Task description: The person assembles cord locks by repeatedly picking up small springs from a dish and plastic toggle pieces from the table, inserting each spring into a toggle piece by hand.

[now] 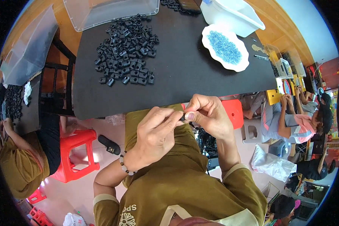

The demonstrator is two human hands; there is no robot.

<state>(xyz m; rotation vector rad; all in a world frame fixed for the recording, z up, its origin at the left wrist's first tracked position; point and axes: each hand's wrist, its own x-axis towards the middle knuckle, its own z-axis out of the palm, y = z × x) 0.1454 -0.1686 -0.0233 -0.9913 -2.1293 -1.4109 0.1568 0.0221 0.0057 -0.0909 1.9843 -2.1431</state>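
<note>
Together, our left hand (pixel 156 132) and right hand (pixel 211 116) grip a small black piece (pixel 182 118) in pinched fingers (pixel 199 117), just this side of the dark desk (pixel 180 77); beyond them to the left we have heaped black parts (pixel 128 51), beyond to the right a scalloped white dish (pixel 245 58) of blue bits (pixel 225 47), and either side of them red stools (pixel 236 107) on a pale floor (pixel 73 194)

- On your left, a red plastic stool (pixel 66 152) stands near a black slipper (pixel 109 144) lying on the floor (pixel 73 194).
- Beyond them you have a black chair (pixel 70 79) and a translucent bin (pixel 31 51).
- To your right, a white plastic bag (pixel 270 164) lies near a seated co-worker (pixel 293 123) in grey and pink.
</note>
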